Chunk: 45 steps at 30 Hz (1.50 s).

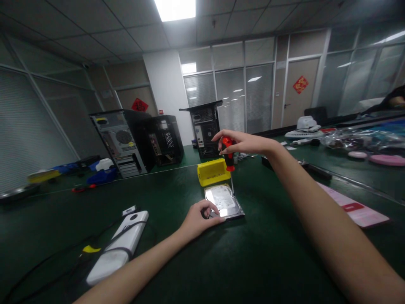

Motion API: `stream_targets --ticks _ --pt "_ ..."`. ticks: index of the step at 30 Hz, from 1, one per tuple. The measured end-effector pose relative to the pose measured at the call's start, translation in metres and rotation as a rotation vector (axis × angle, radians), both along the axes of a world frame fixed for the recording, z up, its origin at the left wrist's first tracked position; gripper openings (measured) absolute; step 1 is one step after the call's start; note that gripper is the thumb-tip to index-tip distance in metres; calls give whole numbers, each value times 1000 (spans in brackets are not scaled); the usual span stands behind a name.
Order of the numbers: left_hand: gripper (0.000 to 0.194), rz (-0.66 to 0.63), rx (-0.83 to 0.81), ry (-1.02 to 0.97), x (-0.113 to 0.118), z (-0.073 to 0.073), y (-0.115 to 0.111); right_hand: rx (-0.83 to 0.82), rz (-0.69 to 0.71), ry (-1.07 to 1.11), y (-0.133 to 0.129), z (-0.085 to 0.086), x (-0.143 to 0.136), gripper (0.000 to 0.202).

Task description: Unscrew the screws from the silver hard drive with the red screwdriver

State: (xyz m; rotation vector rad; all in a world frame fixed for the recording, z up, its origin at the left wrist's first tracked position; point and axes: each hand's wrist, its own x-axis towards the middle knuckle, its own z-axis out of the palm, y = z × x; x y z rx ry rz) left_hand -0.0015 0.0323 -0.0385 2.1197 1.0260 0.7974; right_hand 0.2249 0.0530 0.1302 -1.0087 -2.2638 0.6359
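Note:
A silver hard drive [221, 197] lies flat on the green table [164, 236]. My left hand [202, 215] is at its near left corner, thumb and fingers curled round that edge. My right hand [237, 142] is closed round the top of a red and black screwdriver [228, 156], which stands nearly upright with its shaft reaching down to the drive's right edge. Whether the tip sits in a screw is too small to tell. Just behind the drive is a yellow bin [213, 172] tipped toward me, with small bits inside.
Computer cases [122, 141] stand at the back left, another [205, 128] behind the bin. A white power strip [122, 245] with black cable lies at the left. At the right are a pink sheet [357, 207], plastic bags [357, 139] and a person's arm [397, 99].

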Motion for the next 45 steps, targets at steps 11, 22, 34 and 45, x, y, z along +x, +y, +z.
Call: stream_targets --ticks 11,22,34,45 --pt "27 20 -23 27 3 7 -3 -30 118 153 12 -9 -1 20" --pt "29 5 -1 29 1 3 0 -176 148 371 19 -16 -1 28" --pt "27 3 -12 12 2 6 -2 -175 164 342 20 -15 2 19" --pt "30 13 -30 12 1 4 -2 -306 107 465 27 -20 3 33"
